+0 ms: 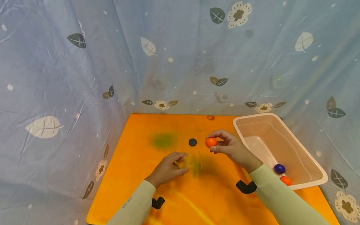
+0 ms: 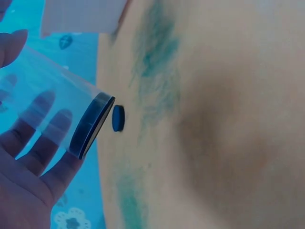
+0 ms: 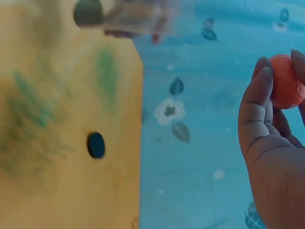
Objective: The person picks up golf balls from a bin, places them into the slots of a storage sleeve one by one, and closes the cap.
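Observation:
My right hand pinches a small orange ball between thumb and fingertips, raised above the orange mat. The right wrist view shows the same ball at the tips of that hand. My left hand lies low on the mat and grips a clear plastic tube with a dark end cap; my fingers show through its wall. A flat black disc lies on the mat between the two hands, just past the tube's capped end.
A pale pink bin stands at the right edge, with a purple ball and an orange ball inside. Two black clamps sit near the front. Green smears mark the mat. Blue leaf-print cloth walls the space.

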`<state>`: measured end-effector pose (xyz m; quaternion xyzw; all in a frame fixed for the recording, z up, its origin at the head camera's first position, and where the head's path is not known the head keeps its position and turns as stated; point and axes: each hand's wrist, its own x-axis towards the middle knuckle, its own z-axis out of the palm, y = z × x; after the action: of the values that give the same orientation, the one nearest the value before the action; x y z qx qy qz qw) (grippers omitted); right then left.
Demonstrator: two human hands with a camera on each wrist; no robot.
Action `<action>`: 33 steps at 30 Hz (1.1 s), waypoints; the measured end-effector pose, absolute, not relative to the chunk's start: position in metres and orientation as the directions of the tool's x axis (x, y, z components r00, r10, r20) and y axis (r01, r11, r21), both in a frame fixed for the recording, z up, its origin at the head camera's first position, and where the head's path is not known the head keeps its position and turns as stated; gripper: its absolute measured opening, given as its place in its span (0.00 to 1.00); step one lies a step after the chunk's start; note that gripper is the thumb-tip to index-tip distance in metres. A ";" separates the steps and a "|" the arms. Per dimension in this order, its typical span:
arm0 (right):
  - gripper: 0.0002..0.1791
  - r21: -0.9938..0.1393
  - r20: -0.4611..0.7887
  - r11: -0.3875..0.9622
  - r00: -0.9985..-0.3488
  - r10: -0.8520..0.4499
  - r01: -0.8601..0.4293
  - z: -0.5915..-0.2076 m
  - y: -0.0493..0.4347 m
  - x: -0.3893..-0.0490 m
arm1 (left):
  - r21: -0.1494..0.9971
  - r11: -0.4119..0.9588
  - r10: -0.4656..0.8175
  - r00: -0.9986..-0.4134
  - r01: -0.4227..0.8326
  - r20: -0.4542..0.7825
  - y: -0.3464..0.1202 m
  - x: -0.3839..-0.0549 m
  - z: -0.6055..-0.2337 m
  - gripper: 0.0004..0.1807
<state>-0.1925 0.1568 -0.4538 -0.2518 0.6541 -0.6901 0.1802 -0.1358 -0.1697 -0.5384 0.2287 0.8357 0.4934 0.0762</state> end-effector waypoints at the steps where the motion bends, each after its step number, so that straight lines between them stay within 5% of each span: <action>1: 0.19 -0.994 0.104 -0.074 -0.803 -0.587 -0.074 -0.456 0.152 -0.190 | 0.859 0.409 0.457 -0.884 0.309 0.100 -0.170 -0.136 -0.538 0.34; 11: 0.21 -1.000 0.030 -0.024 -0.772 -0.635 -0.019 -0.472 0.121 -0.173 | 0.852 0.433 0.432 -0.897 0.294 0.090 -0.169 -0.137 -0.535 0.33; 33: 0.22 -0.996 0.012 0.064 -0.823 -0.568 -0.058 -0.494 0.099 -0.164 | 0.840 0.447 0.445 -0.891 0.306 0.088 -0.168 -0.138 -0.535 0.31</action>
<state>-0.1637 0.0995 -0.4943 -0.2230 0.7024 -0.6466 0.1971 -0.1377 -0.1682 -0.5354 0.2217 0.8475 0.4767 0.0730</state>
